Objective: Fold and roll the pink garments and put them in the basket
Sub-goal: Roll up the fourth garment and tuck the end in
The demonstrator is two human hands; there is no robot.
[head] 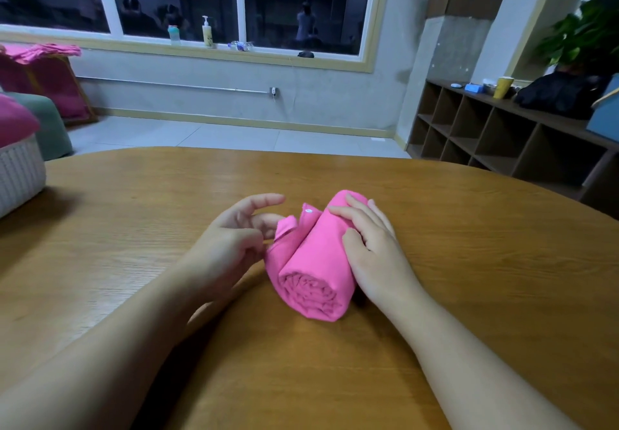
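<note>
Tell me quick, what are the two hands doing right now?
Left hand: pinches the loose flap of the pink roll.
Right hand: open, fingers resting flat on top of the roll.

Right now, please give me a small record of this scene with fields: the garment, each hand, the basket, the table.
garment: rolled pink fabric garment lying on the table, spiral end facing the camera, a loose flap with a white snap on its left side
left hand: left hand beside the roll, fingers loosely curled at the flap; whether it pinches the flap is unclear
right hand: right hand resting flat on the roll's right side
basket: white woven basket at the far left table edge, pink fabric inside
table: round wooden table
</note>
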